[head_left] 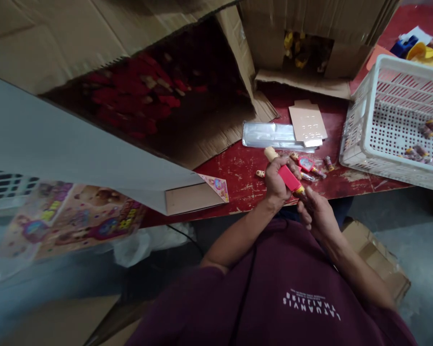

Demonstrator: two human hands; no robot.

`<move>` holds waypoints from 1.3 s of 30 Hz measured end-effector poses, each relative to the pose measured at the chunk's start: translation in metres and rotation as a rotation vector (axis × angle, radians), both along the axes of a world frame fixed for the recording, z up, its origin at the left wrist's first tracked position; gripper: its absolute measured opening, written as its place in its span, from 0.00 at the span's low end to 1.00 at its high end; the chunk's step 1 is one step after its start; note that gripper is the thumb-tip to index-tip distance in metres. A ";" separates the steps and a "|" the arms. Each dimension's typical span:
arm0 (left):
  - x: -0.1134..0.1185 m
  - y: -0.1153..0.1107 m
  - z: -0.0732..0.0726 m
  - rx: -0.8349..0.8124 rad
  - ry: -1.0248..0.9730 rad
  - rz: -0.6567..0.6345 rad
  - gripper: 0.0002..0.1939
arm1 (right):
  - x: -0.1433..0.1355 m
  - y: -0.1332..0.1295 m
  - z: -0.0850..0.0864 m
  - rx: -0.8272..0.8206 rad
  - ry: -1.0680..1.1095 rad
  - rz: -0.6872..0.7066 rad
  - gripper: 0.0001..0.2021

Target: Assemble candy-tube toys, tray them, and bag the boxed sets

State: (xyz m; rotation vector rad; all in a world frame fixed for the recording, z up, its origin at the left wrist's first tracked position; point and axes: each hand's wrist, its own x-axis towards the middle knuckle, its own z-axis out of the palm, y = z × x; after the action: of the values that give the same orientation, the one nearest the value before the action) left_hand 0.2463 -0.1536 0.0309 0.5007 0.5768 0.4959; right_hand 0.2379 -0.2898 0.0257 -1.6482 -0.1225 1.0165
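Note:
My left hand (277, 179) is closed around a red plastic toy piece (289, 178) with a cream-coloured end (271, 154) sticking out above the fingers. Against the toy's lower end, my right hand (319, 214) pinches a small brown-filled tube with a yellow cap (299, 191); the fingers cover most of the tube. On the red table just beyond my hands lie a red-rimmed toy with a round picture (306, 164) and a loose small tube (329, 163). A cream spotted piece (260, 173) shows left of my left hand.
A large cardboard box (216, 139) holding many red pieces opens toward me at left. Clear plastic bags (267, 134) and a folded card (308, 121) lie behind my hands. At right stands a white crate (359, 120) with several tubes. Another box (267, 57) holds yellow parts.

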 end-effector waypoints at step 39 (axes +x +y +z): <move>0.000 0.008 0.017 0.066 0.134 0.038 0.14 | 0.001 0.010 -0.014 0.019 -0.993 -0.153 0.20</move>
State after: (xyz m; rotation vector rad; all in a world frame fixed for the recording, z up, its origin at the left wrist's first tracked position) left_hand 0.2460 -0.1461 0.0483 0.5895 0.7012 0.5214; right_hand 0.2387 -0.2802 0.0118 -1.9721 -0.6443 0.0083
